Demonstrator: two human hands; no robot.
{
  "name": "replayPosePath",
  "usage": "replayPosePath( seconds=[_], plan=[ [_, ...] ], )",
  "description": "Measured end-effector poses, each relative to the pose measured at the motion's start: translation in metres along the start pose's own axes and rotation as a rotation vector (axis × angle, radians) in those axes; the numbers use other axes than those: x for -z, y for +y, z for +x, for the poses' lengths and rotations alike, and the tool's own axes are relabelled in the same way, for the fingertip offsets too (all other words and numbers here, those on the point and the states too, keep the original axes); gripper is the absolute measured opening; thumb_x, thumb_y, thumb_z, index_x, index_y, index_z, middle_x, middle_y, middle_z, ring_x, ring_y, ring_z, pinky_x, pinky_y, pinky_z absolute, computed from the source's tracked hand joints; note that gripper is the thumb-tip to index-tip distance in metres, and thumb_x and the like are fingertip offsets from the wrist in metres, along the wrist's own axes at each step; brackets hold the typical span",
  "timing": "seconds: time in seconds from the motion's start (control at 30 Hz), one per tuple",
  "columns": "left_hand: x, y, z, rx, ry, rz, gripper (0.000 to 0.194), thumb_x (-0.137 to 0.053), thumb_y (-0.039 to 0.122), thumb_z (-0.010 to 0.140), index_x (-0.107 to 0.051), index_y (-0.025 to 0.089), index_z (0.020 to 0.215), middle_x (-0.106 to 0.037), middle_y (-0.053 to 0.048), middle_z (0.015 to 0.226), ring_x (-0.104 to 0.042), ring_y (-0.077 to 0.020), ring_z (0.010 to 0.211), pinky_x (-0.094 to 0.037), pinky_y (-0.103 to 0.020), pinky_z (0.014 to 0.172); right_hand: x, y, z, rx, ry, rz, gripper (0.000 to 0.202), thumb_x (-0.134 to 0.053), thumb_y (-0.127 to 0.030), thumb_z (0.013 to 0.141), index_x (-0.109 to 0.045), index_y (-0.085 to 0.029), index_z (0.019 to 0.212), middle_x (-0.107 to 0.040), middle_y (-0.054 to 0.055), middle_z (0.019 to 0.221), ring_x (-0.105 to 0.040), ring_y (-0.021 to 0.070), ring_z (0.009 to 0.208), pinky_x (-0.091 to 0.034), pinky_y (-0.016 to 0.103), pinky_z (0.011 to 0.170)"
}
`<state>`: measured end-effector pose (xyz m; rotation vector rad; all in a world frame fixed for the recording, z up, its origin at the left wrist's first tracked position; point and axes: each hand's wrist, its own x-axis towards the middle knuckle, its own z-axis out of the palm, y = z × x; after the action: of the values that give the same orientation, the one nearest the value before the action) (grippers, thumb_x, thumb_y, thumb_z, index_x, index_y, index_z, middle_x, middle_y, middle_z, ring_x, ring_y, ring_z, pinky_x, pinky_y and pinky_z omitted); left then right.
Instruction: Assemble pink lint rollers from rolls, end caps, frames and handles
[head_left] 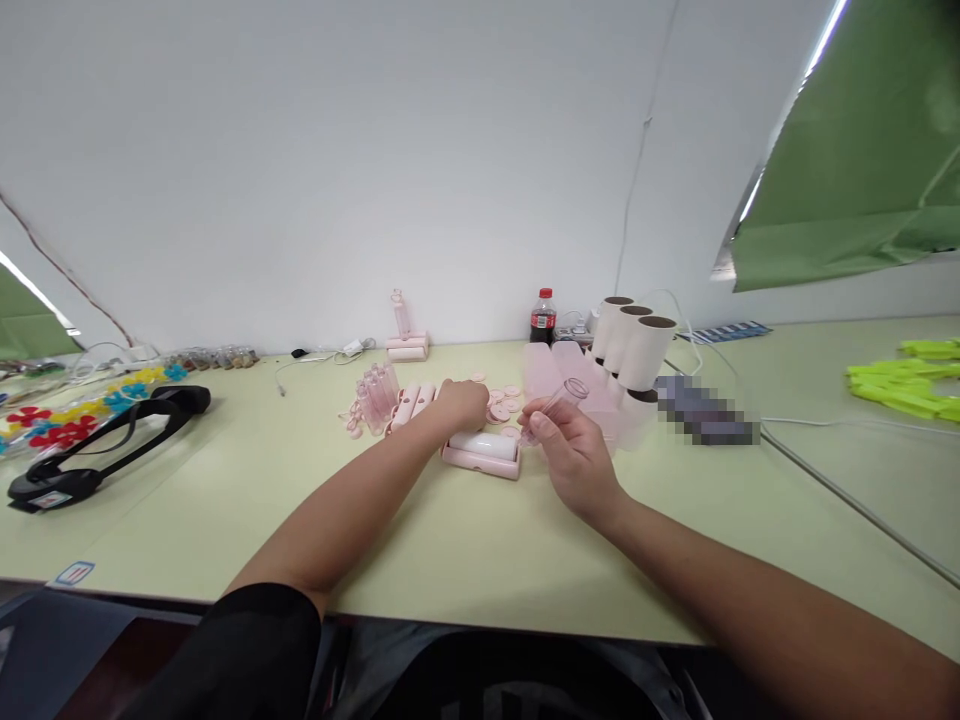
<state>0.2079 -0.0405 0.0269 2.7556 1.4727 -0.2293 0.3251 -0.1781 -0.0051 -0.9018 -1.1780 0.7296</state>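
Observation:
My right hand (pixel 574 450) is closed around a clear pinkish tube (pixel 568 395), its open end tilted up and to the right. My left hand (pixel 466 403) reaches over the near part of the pink discs (pixel 504 402); its fingertips are hidden, so what it touches cannot be made out. Just below the left hand lies a pink case with a white roller (pixel 486 446). Left of that hand are more pink cases with white rollers (pixel 411 404), beside a group of standing clear pink tubes (pixel 377 391).
Translucent pink sheets (pixel 553 375) and white rolls (pixel 649 352) stand behind the right hand. A cola bottle (pixel 543 318) is near the wall. A black frame-like object (pixel 112 455) lies left, yellow-green pieces (pixel 907 385) right. Cables (pixel 847 497) cross the right side.

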Motion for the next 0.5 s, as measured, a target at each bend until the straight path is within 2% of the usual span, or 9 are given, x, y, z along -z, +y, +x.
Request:
replayPosePath(
  seconds=[0.1,0.23,0.33,0.43,0.5],
  plan=[
    [0.004,0.001,-0.004,-0.008,-0.002,-0.037,0.012,-0.066,0.018,0.072,-0.069,0.015,0.083,-0.073,-0.016,0.093,-0.067,-0.0307,0.100,-0.046,-0.041,0.093,-0.001,0.000,0.000,-0.004,-0.014,0.021,0.042,-0.069,-0.060,0.078,-0.064,-0.020,0.089,-0.064,0.003,0.078,-0.058,0.0167,0.070,-0.050,0.031,0.068],
    [0.021,-0.005,-0.022,-0.044,0.035,-0.166,0.013,-0.058,0.025,0.081,-0.067,0.016,0.086,-0.073,-0.009,0.090,-0.068,-0.0232,0.086,-0.051,-0.031,0.075,-0.001,-0.001,-0.001,0.010,-0.036,-0.009,0.039,-0.066,-0.059,0.081,-0.064,-0.020,0.087,-0.062,0.002,0.074,-0.056,0.0166,0.069,-0.049,0.030,0.066],
    [0.034,-0.015,-0.038,-0.110,0.112,-0.367,0.021,-0.050,0.033,0.088,-0.063,0.019,0.096,-0.072,-0.004,0.097,-0.066,-0.0160,0.083,-0.050,-0.024,0.067,-0.001,-0.001,-0.001,0.009,-0.059,-0.044,0.039,-0.065,-0.059,0.082,-0.063,-0.020,0.083,-0.060,0.002,0.071,-0.055,0.0166,0.068,-0.048,0.030,0.065],
    [0.041,-0.025,-0.046,-0.165,0.192,-0.633,0.019,-0.055,0.035,0.086,-0.061,0.018,0.092,-0.070,-0.003,0.098,-0.065,-0.0148,0.083,-0.050,-0.023,0.066,0.000,0.001,-0.001,-0.007,-0.088,-0.053,0.038,-0.064,-0.058,0.084,-0.061,-0.020,0.078,-0.059,0.001,0.068,-0.054,0.0163,0.066,-0.047,0.029,0.063],
    [0.041,-0.030,-0.047,-0.163,0.218,-0.691,0.018,-0.058,0.035,0.084,-0.061,0.019,0.092,-0.070,-0.003,0.099,-0.065,-0.0152,0.084,-0.050,-0.024,0.067,0.000,0.002,-0.001,-0.013,-0.098,-0.062,0.038,-0.064,-0.057,0.084,-0.060,-0.020,0.077,-0.058,0.001,0.068,-0.054,0.0159,0.066,-0.046,0.029,0.062]
  ],
)
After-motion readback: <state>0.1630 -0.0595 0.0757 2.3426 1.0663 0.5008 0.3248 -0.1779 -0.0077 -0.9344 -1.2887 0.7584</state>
